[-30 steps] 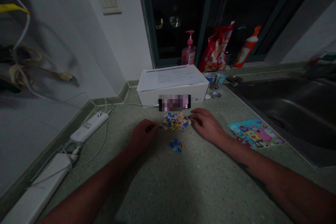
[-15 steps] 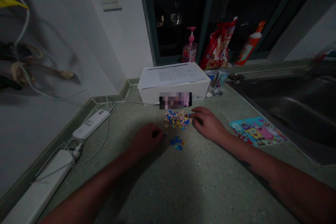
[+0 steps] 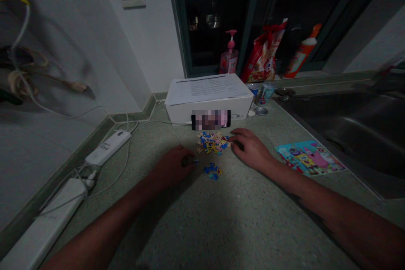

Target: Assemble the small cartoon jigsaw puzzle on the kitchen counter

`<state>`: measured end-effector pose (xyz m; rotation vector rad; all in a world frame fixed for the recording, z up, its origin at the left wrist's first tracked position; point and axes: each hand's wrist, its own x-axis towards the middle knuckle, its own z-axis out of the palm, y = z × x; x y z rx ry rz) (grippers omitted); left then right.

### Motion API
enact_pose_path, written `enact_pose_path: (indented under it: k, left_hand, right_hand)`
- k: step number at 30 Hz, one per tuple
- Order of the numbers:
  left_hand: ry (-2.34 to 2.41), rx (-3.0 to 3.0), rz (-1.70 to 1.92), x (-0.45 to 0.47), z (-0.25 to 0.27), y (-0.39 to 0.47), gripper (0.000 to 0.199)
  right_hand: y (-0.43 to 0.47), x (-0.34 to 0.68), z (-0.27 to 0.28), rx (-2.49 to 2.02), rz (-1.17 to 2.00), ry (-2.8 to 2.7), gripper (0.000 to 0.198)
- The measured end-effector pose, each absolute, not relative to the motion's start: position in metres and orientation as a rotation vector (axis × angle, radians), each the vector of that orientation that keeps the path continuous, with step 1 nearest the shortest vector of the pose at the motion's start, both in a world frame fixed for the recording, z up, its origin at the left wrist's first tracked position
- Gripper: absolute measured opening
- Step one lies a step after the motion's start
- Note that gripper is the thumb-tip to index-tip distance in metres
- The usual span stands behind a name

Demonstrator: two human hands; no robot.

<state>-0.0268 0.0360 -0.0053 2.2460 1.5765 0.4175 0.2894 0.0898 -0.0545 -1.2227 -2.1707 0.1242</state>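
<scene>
A small blue jigsaw piece (image 3: 196, 162) is pinched at the fingertips of my left hand (image 3: 174, 163), which is closed just above the worktop. To the right of it lies a small group of mostly blue jigsaw pieces (image 3: 212, 171). Behind that is a mixed pile of jigsaw pieces (image 3: 212, 142) in blue, yellow and pink. At the pile's right edge rests my right hand (image 3: 249, 147), thumb and fingers apart, the fingertips touching the outermost pieces. A colourful cartoon picture sheet (image 3: 310, 158) lies flat beside my right forearm.
A phone (image 3: 211, 120) leans on a white box (image 3: 209, 97) behind the pile. A can (image 3: 265, 93) stands by the box; the sink (image 3: 357, 122) is at right. White power strips (image 3: 109, 147) and cables run along the left wall. Bottles, including a pink pump bottle (image 3: 229, 59), line the windowsill.
My left hand has shifted slightly, and the blue piece at its fingertips shows more clearly. My right hand stays at the pile's edge. The whole view has moved a little.
</scene>
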Motion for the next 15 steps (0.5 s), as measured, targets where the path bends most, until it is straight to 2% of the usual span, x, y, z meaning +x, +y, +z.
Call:
enact_pose_path:
  k: [15]
  left_hand:
    - [1.469,2.216,0.423,-0.0271,-0.0104,0.0385,0.019]
  right_hand:
    - [0.0871,0.2894,-0.0535,-1.226,0.150,-2.215,0.024]
